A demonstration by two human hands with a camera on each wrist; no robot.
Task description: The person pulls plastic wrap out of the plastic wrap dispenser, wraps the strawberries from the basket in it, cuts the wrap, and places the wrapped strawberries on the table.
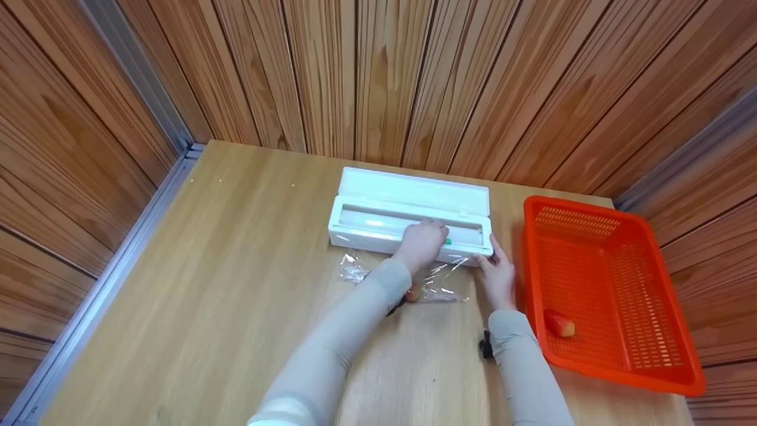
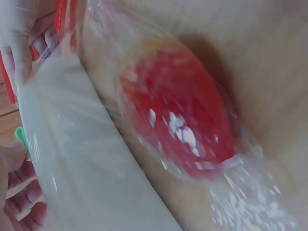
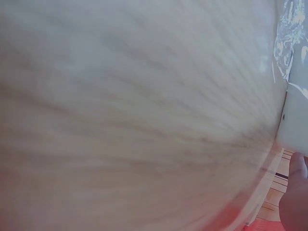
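With the basket point(image 1: 534, 266) at four o'clock, I grip the dispenser point(image 1: 378, 242) with my right hand point(image 1: 498, 275) while my left hand point(image 1: 422, 242), grasp indeterminate, apparently severs film point(image 1: 353, 269) covering the red fruit point(image 2: 178, 110) at the dispenser's six o'clock, next requiring a full stroke of the green slider point(image 1: 447, 241).

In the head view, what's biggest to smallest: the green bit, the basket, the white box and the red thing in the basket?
Basket
White box
Red thing
Green bit, by far the tiniest
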